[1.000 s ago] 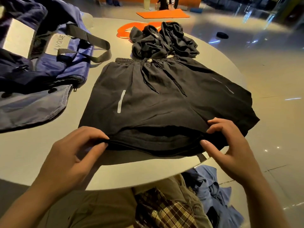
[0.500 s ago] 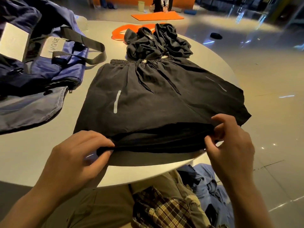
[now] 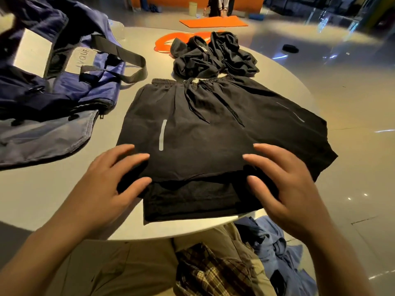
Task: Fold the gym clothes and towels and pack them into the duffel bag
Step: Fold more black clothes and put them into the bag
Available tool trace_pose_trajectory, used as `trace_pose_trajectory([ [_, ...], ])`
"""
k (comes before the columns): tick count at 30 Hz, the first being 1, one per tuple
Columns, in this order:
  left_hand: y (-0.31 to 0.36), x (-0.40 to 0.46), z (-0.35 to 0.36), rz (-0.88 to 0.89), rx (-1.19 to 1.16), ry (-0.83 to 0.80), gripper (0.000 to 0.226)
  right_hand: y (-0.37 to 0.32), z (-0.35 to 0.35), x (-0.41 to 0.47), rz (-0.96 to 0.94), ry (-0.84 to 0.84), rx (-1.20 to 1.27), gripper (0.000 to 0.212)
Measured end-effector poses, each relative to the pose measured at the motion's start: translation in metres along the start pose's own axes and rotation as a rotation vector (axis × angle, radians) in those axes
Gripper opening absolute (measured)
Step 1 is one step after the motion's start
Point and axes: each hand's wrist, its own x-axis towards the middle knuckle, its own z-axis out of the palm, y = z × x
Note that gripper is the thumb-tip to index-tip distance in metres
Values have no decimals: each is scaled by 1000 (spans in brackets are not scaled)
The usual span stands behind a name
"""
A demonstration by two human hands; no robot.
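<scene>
Black gym shorts lie spread flat on the round pale table, waistband and drawstrings pointing away from me. My left hand rests with spread fingers on the near left leg hem. My right hand lies with straight fingers on the near right hem. A dark inner liner shows below the hem between my hands. A crumpled black garment sits just beyond the waistband. The blue duffel bag stands open at the left, its black strap draped toward the shorts.
Blue clothing and a plaid piece lie on my lap below the table's near edge. An orange shape lies on the tabletop behind the black pile. An orange mat and a person are on the floor beyond.
Both hands have let go of the pinched hem corners and now lie flat on the shorts, moved inward and forward. The hem has settled onto the table.
</scene>
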Motion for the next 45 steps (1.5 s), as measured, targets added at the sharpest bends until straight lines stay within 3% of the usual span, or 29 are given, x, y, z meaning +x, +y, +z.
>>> trace_pose_trajectory([
  [4,-10,-20,4,114,43,-123,59,12,19,7,63,-436,-252,77],
  [9,-16,-43,-11,113,-125,-5,35,1,-4,15,86,-640,-338,66],
  [13,-5,-27,-14,-109,-248,220,32,-35,-11,54,-27,-482,-213,58],
  [16,6,-6,-10,-361,-118,100,76,-56,9,97,-131,-442,-154,44],
  [20,23,10,2,-280,-68,-22,92,-78,47,172,-174,-462,-130,42],
  [26,45,10,18,-210,-139,-9,58,-89,115,269,-57,-539,-64,55],
  [29,43,10,12,-246,-174,-39,46,-92,138,291,-45,-645,-208,50],
  [33,23,7,-5,-337,-359,30,38,-93,160,310,-95,-581,-318,39],
  [37,-21,9,-31,-449,-554,263,35,-106,166,330,-62,-439,-244,50],
  [40,-49,17,-59,-464,-648,467,39,-121,165,345,-71,-465,-159,52],
  [42,-57,23,-78,-446,-662,559,44,-131,158,353,-54,-427,-35,52],
  [45,-52,36,-99,-349,-687,618,43,-134,131,364,14,-243,214,51],
])
